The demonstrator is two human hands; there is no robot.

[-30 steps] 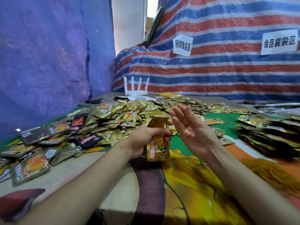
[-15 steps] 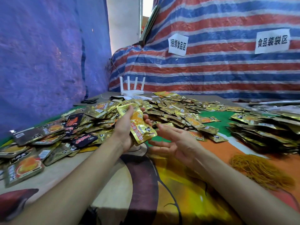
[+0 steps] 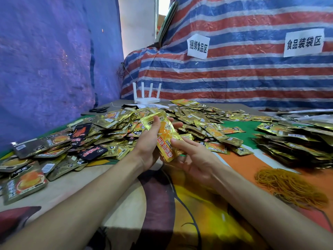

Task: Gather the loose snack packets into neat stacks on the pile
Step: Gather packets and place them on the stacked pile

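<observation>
Seen from the head camera, the person is holding a gold packet (image 3: 165, 138) up just above the table (image 3: 115, 199), in front of the loose heap of packets (image 3: 115, 127) that is spreading across the left and middle. The left hand (image 3: 149, 147) is gripping the packet's upper part, thumb across the face and fingers curling behind it. The right hand (image 3: 194, 159) is pinching the lower end, one digit lying on the front and the others tucking underneath. Whether one packet or several are lying in that grip is not clear. The stacked pile (image 3: 297, 141) is sitting well apart to the right, with a tangle of rubber bands (image 3: 288, 184) near it. This looks like the squaring-up step, and the next move is probably calling for aligned edges and a firm hold while carrying the packet over to the pile.
</observation>
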